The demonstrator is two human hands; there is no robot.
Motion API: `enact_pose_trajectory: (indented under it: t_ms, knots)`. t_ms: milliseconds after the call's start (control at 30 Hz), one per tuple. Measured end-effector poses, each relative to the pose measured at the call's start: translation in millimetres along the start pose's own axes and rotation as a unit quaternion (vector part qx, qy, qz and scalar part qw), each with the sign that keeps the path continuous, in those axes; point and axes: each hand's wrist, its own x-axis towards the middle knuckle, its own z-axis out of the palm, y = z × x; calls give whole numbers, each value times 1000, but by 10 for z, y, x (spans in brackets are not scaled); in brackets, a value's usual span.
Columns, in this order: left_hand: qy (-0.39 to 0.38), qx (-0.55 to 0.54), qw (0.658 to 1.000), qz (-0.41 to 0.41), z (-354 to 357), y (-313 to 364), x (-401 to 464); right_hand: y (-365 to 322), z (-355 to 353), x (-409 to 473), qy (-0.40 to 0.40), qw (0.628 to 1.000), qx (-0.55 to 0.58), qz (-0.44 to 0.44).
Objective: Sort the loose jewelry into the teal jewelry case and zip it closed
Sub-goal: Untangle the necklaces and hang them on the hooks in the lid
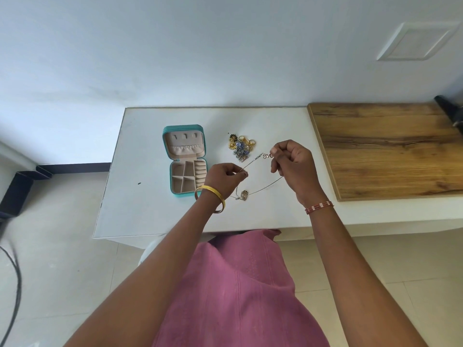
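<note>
The teal jewelry case (167, 146) lies open on the white table (150, 209), lid up at the back, beige compartments showing. A thin silver chain necklace (253, 163) stretches in the air between both hands. My left hand (224, 177) pinches one end just right of the case. My right hand (292, 164) pinches the other end by a small word-shaped charm (267, 156). A pendant (243, 195) on the chain's lower loop rests on the table below the hands. A pile of loose gold and blue jewelry (241, 146) lies behind the hands.
A wooden board (385, 149) covers the table's right part. A dark object (451, 111) sits at the board's far right corner. A black cable (15, 276) runs over the tiled floor at the left. A wall stands behind the table.
</note>
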Motion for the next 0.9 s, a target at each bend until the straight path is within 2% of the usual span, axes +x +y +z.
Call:
enact_pose_trajectory:
  t_ms: [233,433,567,700,900]
  knots:
    - [11,88,996,6,24,-68,37,-8,-78,71,50,998,37,-10]
    - [6,75,997,10,-29,-129,77,-26,-135,177,108,989,101,-6]
    - [7,-47,998,-49,-133,-234,93,36,-164,232,142,985,99,17]
    - [37,-257,957,-126,-186,-302,115,137,-172,239,149,984,84,43]
    - [-7,-327,927,-184,-161,-314,94,224,-183,245,165,978,107,64]
